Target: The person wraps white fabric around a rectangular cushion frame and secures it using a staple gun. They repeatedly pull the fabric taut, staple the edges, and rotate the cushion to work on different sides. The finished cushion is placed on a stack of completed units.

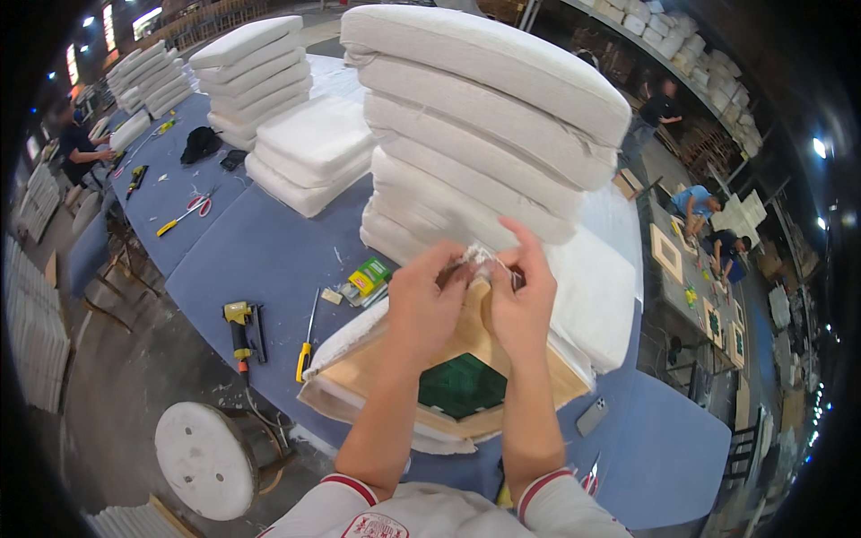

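1. A small flat box (pixel 369 275), green and yellow with a red patch, lies on the blue tabletop (pixel 269 251), near its middle.
2. A dark rectangular phone (pixel 591 416), screen unlit, lies near the tabletop's right edge.

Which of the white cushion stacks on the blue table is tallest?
The stack of white cushions directly behind both hands, about seven cushions high. The far-left stack is lower, and the middle one has only two.

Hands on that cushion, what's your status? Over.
Left hand and right hand both pinching white fabric at the corner of the wooden-framed seat cushion. Tall stack of white cushions right behind it.
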`<state>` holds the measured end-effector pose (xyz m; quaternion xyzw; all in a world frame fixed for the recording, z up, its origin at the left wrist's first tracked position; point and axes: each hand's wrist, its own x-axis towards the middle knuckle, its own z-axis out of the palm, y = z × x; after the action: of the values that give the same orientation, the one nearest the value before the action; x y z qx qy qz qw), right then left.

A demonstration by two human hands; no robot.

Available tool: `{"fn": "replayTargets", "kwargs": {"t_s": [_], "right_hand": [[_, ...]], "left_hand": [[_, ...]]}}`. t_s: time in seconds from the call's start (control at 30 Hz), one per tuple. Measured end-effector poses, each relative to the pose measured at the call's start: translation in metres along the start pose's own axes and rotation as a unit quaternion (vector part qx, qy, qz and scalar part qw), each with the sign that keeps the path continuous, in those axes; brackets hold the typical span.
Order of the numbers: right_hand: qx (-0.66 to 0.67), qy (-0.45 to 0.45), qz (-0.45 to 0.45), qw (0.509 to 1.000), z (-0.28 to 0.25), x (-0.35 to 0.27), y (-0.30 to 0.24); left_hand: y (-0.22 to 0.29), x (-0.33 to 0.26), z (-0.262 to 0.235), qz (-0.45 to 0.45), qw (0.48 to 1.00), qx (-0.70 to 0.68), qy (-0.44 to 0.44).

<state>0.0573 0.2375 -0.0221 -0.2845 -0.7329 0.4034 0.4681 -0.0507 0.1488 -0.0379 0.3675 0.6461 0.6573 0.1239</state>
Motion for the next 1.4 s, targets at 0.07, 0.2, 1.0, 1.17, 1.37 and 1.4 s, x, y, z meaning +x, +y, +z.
{"fn": "replayTargets", "kwargs": {"t_s": [0.07, 0.2, 1.0, 1.17, 1.37, 1.4], "right_hand": [[-0.008, 0.02, -0.005, 1.0, 0.016, -0.001, 0.005], [-0.001, 0.026, -0.173, 0.985, 0.02, -0.014, 0.052], [0.336, -0.058, 0.233, 0.911, -0.129, -0.238, -0.107], [0.394, -0.057, 0.155, 0.904, -0.146, -0.29, -0.106], [0.395, -0.009, 0.135, 0.908, -0.145, -0.328, -0.115], [0.388, -0.007, 0.138, 0.911, -0.146, -0.333, -0.113]], "left_hand": [[-0.005, 0.007, -0.005, -0.039, 0.999, -0.019, -0.009], [-0.054, 0.002, -0.008, 0.179, 0.983, 0.012, 0.049], [0.101, -0.108, -0.082, 0.284, 0.874, -0.018, -0.393], [0.088, -0.143, -0.052, 0.152, 0.803, -0.252, -0.517], [0.074, -0.175, -0.049, 0.129, 0.766, -0.298, -0.555], [0.075, -0.178, -0.049, 0.126, 0.768, -0.3, -0.552]]}}
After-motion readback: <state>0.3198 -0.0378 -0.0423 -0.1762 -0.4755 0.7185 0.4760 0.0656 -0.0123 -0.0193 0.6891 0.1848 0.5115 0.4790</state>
